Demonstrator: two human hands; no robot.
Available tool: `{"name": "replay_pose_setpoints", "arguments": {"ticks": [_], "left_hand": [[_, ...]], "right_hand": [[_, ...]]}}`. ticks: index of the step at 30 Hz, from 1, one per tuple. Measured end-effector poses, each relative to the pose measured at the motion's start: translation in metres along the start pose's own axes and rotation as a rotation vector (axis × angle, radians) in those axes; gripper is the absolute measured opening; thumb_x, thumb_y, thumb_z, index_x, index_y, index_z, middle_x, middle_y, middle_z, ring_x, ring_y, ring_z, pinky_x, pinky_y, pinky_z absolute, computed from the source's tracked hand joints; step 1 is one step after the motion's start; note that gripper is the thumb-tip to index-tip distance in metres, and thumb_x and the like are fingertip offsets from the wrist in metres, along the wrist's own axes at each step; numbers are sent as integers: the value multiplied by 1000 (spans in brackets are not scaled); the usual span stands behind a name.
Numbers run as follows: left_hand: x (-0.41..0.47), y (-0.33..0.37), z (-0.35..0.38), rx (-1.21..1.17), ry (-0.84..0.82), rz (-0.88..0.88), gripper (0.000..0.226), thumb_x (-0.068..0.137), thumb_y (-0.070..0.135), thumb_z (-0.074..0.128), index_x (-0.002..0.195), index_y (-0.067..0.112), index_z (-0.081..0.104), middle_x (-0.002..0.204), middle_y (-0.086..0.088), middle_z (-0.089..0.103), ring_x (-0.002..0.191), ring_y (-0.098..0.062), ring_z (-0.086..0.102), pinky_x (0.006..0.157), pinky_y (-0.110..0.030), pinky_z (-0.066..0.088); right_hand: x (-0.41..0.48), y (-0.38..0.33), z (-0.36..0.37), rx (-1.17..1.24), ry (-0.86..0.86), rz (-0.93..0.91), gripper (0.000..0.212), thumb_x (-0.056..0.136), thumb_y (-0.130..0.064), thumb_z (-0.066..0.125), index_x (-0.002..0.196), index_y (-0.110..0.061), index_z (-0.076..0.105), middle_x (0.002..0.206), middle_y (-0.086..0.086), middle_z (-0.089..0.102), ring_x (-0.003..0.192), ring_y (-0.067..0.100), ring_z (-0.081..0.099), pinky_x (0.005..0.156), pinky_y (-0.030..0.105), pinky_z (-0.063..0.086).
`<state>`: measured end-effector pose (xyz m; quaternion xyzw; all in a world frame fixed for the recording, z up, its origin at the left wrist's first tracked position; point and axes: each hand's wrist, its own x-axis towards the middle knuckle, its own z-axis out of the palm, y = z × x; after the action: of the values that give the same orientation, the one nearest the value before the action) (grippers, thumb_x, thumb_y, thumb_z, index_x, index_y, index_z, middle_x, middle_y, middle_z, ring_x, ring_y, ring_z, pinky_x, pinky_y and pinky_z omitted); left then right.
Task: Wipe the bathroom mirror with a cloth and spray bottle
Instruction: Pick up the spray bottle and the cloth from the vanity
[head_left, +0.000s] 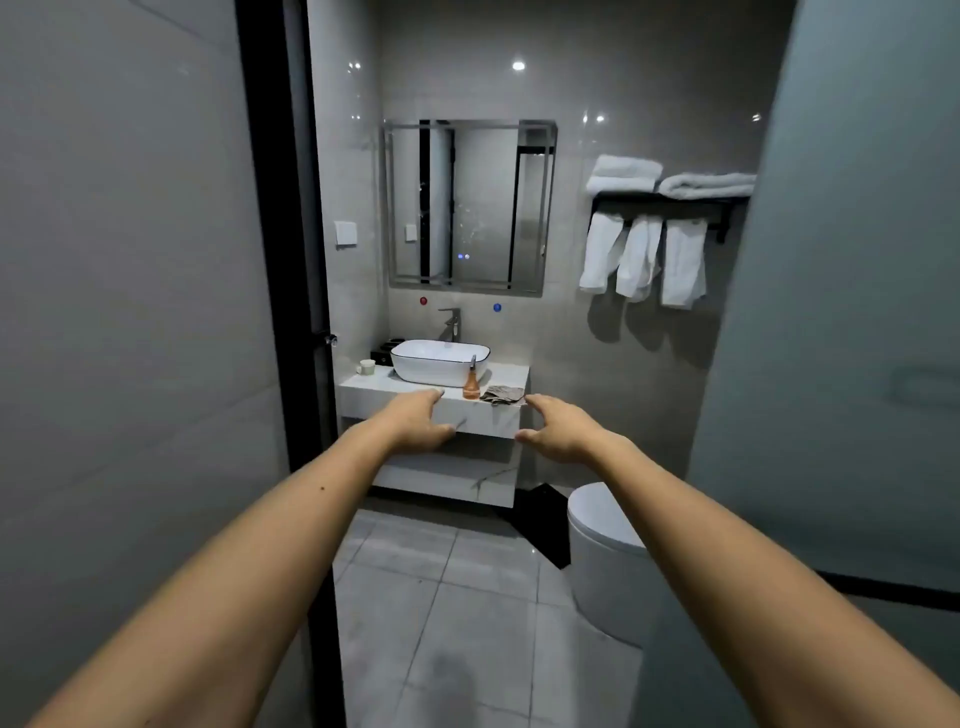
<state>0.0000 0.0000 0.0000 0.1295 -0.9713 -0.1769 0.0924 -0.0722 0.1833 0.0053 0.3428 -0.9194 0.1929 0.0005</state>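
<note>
Both our hands (421, 422) (556, 430) open, empty; the cloth (503, 395) looks limp, so we'd bunch it; we'd take the bottle (471, 383) by its neck

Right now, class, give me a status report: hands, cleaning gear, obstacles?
Left hand, right hand open, empty. Spray bottle and cloth untouched on counter. Mirror spotted. Path clear.

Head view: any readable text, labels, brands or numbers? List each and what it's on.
None readable.
Orange spray bottle on the white marble counter: no label legible, too small.
Square framed wall mirror: two small lit blue touch icons at its lower middle, shapes too small to read.
Red dot and blue dot on the wall under the mirror: plain colour markers, no characters.
</note>
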Motion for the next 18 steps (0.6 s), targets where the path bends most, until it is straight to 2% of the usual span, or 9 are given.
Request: {"name": "replay_pose_setpoints", "arguments": {"ticks": [2, 6, 12, 15, 18], "left_hand": [[31, -11, 4, -38, -21, 10, 67, 89, 29, 51, 145, 8, 22, 154, -12, 27, 141, -26, 27, 112, -30, 22], [97, -32, 14, -63, -63, -11, 67, 88, 29, 52, 145, 10, 22, 154, -11, 27, 141, -26, 27, 112, -31, 23], [196, -61, 27, -69, -76, -15, 68, 88, 31, 52, 145, 11, 22, 154, -11, 28, 140, -26, 27, 112, -32, 23], [254, -77, 43, -81, -87, -25, 68, 88, 31, 53, 145, 10, 23, 154, -11, 28, 140, -25, 28, 112, -32, 23], [319, -91, 61, -61, -92, -45, 66, 88, 29, 52, 144, 11, 24, 153, -12, 30, 140, -26, 28, 111, -31, 24]], "right_hand": [[32, 6, 8, 5, 4, -1, 54, 92, -24, 52, 140, -10, 32, 148, 9, 33, 134, 23, 32, 107, 29, 24], [101, 23, 21, -1, -12, 76, 60, 91, -28, 53, 141, -7, 29, 149, 11, 31, 136, 23, 30, 108, 28, 24], [202, 50, 38, 7, -35, 85, 57, 91, -25, 53, 140, -8, 30, 148, 9, 32, 135, 23, 30, 108, 27, 23], [256, 72, 56, 40, -59, 97, 53, 91, -23, 53, 138, -8, 35, 146, 10, 36, 133, 24, 33, 106, 27, 26], [316, 102, 72, 76, -59, 103, 56, 91, -24, 53, 140, -7, 32, 147, 10, 34, 134, 24, 32, 106, 27, 25]]}}
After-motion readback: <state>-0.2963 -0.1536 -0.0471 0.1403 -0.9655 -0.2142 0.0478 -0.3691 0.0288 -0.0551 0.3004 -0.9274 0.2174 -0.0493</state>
